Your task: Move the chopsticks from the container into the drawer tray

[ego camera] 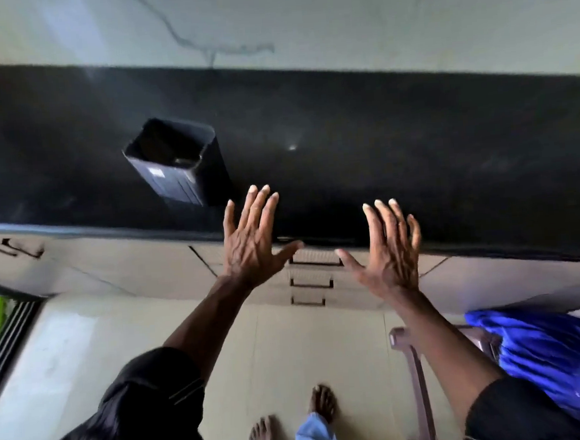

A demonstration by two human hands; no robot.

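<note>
I see both hands raised in front of the worktop's (414,149) front edge. The left hand (253,250) is flat with fingers straight and spread, holding nothing; the right hand (387,257) is the same, fingers apart and thumb out, also holding nothing. The dark square container (178,165) stands near the front edge of the worktop, just left of my left hand's fingertips and not touching them. Its long axis is upright and its open mouth faces up toward the camera. The inside is dark and blurred, so I cannot tell whether chopsticks are in it or which way they point. Under the front edge, between my hands, three stacked drawers (311,280) look closed.
</note>
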